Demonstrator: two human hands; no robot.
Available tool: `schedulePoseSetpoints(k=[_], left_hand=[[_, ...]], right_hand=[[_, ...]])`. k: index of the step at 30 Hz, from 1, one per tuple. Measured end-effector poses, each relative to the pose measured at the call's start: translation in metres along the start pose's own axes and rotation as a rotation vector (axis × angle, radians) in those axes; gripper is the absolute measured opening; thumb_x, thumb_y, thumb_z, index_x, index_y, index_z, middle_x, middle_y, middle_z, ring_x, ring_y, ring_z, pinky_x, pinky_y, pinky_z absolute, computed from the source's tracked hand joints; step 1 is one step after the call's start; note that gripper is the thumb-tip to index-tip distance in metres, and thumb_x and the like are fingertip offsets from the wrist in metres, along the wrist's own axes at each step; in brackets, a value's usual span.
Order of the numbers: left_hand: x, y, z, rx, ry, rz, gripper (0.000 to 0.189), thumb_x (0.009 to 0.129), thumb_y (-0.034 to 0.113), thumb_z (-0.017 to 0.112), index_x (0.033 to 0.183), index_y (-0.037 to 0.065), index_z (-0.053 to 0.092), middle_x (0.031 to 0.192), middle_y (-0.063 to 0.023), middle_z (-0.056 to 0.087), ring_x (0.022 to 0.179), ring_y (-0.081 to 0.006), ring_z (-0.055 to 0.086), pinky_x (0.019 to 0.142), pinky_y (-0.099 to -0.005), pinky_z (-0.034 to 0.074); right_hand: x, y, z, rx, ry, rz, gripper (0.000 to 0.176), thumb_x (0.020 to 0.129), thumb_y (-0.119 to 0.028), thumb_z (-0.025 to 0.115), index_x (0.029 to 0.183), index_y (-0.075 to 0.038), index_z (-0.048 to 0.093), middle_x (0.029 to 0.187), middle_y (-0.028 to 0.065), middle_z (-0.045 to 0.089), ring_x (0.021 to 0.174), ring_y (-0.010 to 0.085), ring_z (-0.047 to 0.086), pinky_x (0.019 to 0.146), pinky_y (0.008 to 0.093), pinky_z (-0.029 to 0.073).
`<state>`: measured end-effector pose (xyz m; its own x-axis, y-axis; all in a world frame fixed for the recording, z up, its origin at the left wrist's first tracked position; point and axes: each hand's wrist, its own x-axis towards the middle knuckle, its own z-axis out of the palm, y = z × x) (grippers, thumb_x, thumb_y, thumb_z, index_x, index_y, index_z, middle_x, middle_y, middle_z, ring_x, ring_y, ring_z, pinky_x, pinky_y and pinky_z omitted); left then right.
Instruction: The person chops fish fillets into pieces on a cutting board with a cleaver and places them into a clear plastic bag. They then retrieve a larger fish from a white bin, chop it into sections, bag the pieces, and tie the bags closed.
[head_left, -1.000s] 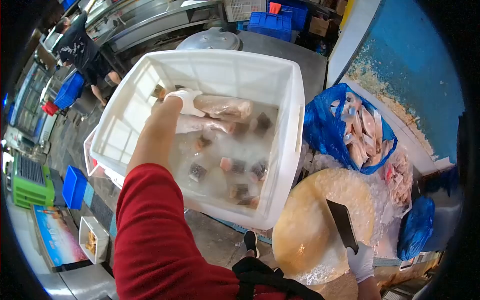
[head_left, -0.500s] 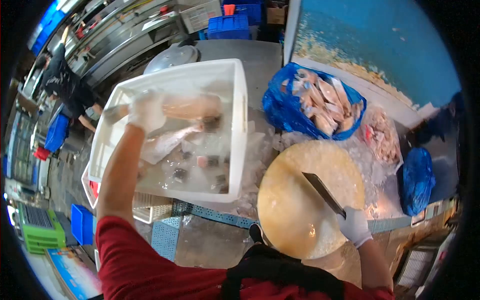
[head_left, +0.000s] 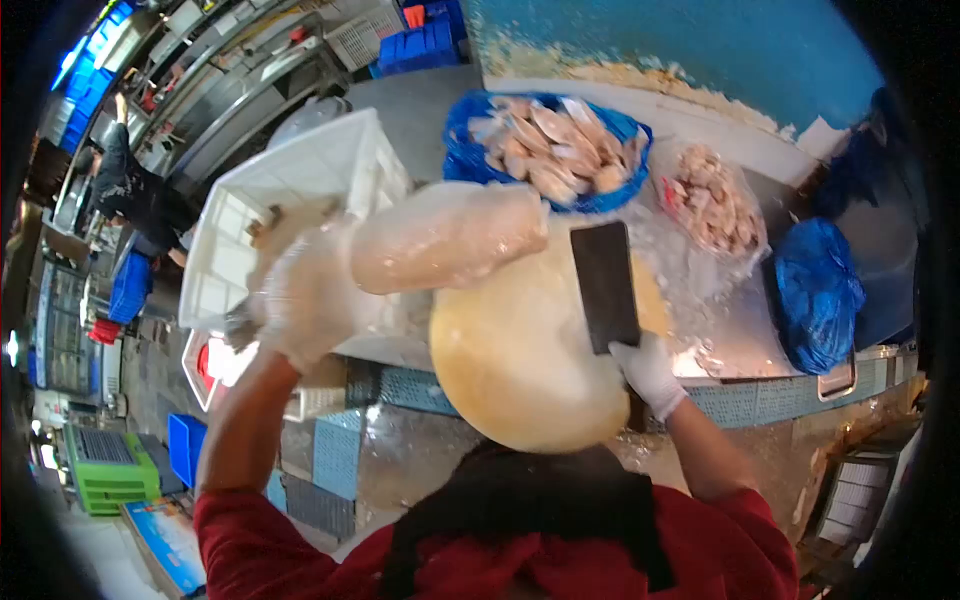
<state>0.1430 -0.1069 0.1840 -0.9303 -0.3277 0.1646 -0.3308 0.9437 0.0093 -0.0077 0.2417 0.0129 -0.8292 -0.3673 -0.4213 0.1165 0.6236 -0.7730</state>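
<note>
Fish pieces (head_left: 568, 150) fill a blue bag (head_left: 466, 158) beyond the round board (head_left: 520, 360). At the board, left fingers (head_left: 345, 252) grasp a fish (head_left: 450, 240), right fingers (head_left: 626, 353) a cleaver (head_left: 605, 285)

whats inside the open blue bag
The open blue bag holds a heap of pale pinkish pieces; the top ones cover whatever lies deeper, so that can't be seen.

Two gloved hands (head_left: 315, 295) (head_left: 648, 375); one cleaver (head_left: 605, 285); one round board (head_left: 530, 350); one clear bag (head_left: 712, 210)

No readable text, labels, brands, numbers or signs
</note>
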Motion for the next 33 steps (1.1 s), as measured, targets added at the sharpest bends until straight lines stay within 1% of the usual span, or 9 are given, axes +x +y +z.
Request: schedulePoseSetpoints(k=[3,9,11,16,20,25,28,30,33], left_hand=[[-0.024,0.079,0.053,0.091,-0.252,-0.058,0.08,0.079,0.045,0.07,0.146,0.01,0.044,0.105,-0.0222,0.065,0.087,-0.0372,0.067,0.075,-0.0475,0.053],[-0.081,0.115,0.149,0.049,-0.291,-0.222,0.102,0.076,0.047,0.077,0.155,0.006,0.027,0.093,-0.0245,0.065,0.086,-0.0408,0.067,0.076,-0.0468,0.053],[-0.104,0.112,0.152,-0.629,-0.369,-0.275,0.114,0.067,0.034,0.086,0.155,0.001,0.022,0.11,-0.0282,0.065,0.097,-0.0452,0.065,0.085,-0.0472,0.053],[-0.146,0.115,0.182,-1.249,-0.459,-0.575,0.072,0.068,0.028,0.089,0.121,-0.007,0.055,0.107,-0.0217,0.07,0.101,-0.0261,0.068,0.087,-0.0375,0.052],[-0.143,0.118,0.167,-0.994,-0.358,-0.527,0.073,0.072,0.034,0.086,0.122,-0.008,0.054,0.107,-0.0253,0.069,0.1,-0.0323,0.069,0.084,-0.0396,0.053],[-0.143,0.106,0.187,-0.727,-0.342,-0.445,0.081,0.077,0.05,0.079,0.124,-0.01,0.052,0.112,-0.0331,0.065,0.104,-0.0465,0.064,0.085,-0.0467,0.053],[-0.143,0.113,0.18,-0.655,-0.353,-0.461,0.083,0.078,0.051,0.077,0.127,-0.009,0.049,0.11,-0.0327,0.066,0.101,-0.0463,0.065,0.084,-0.048,0.053],[-0.144,0.115,0.179,-0.702,-0.36,-0.477,0.083,0.078,0.051,0.078,0.128,-0.008,0.049,0.109,-0.0328,0.066,0.1,-0.0464,0.065,0.084,-0.0482,0.053],[-0.142,0.117,0.18,-0.687,-0.373,-0.496,0.081,0.078,0.049,0.078,0.129,-0.006,0.048,0.107,-0.0319,0.066,0.099,-0.0464,0.065,0.083,-0.0483,0.053]], right_hand=[[0.014,0.028,-0.006,0.231,-0.098,-0.003,0.028,0.087,-0.021,0.064,0.098,0.005,0.067,0.064,0.0094,0.063,0.051,0.0187,0.063,0.05,0.0367,0.051],[0.013,0.042,-0.045,-0.195,-0.077,-0.229,0.033,0.087,-0.027,0.065,0.091,0.005,0.062,0.074,0.0269,0.065,0.074,0.0429,0.067,0.067,0.0469,0.054],[0.008,0.037,-0.053,-0.388,-0.101,-0.336,0.035,0.087,-0.03,0.063,0.091,0.004,0.062,0.082,0.0309,0.064,0.083,0.0481,0.064,0.076,0.0509,0.052],[0.015,0.004,-0.061,-0.497,-0.159,-0.364,0.036,0.088,-0.031,0.059,0.096,0.003,0.065,0.084,0.0286,0.066,0.084,0.0472,0.065,0.079,0.0526,0.052],[0.021,-0.086,-0.082,-0.537,-0.001,-0.705,0.038,0.09,-0.033,0.059,0.099,0.003,0.067,0.083,0.0297,0.066,0.081,0.0474,0.065,0.076,0.0532,0.052],[-0.041,-0.245,-0.133,0.029,0.411,-1.267,0.023,0.096,-0.021,0.059,0.083,-0.002,0.064,0.064,0.0011,0.058,0.055,0.0083,0.053,0.05,0.0246,0.041],[-0.062,-0.259,-0.12,0.37,0.322,-1.305,0.023,0.097,-0.018,0.058,0.081,-0.002,0.062,0.067,0.0041,0.058,0.053,0.0091,0.051,0.05,0.0252,0.04],[-0.022,-0.19,-0.1,-0.198,0.412,-1.171,0.027,0.093,-0.022,0.063,0.101,0.003,0.064,0.086,0.0122,0.065,0.078,0.0215,0.061,0.07,0.036,0.048],[0.038,-0.032,-0.013,-0.893,-0.131,-0.513,0.04,0.093,-0.029,0.058,0.105,0.008,0.064,0.096,0.0326,0.066,0.092,0.0465,0.066,0.086,0.0516,0.05]])
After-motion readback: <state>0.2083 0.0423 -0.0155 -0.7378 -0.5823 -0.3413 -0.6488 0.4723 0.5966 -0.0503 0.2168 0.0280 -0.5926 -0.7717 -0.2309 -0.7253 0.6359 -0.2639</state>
